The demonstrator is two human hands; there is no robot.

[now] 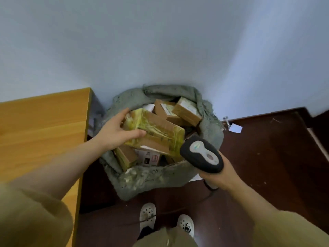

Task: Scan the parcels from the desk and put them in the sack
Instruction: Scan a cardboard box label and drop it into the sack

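Observation:
A grey-green woven sack (pixel 153 177) stands open on the floor against the wall, with several brown cardboard parcels (pixel 185 111) inside. My left hand (pixel 117 130) grips a flat brown parcel wrapped in yellow tape (pixel 160 132) by its left end, holding it over the sack's mouth. My right hand (pixel 219 172) is closed around the handle of a black and grey barcode scanner (pixel 202 154), which hovers over the sack's right rim. The scanner's cable hangs below my wrist.
The wooden desk (pixel 41 129) is on the left, its corner next to the sack. The floor is dark brown wood. A white paper scrap (pixel 235 128) and a small metal doorstop (pixel 226 118) lie by the wall on the right. My feet in white clogs (pixel 147 215) stand just before the sack.

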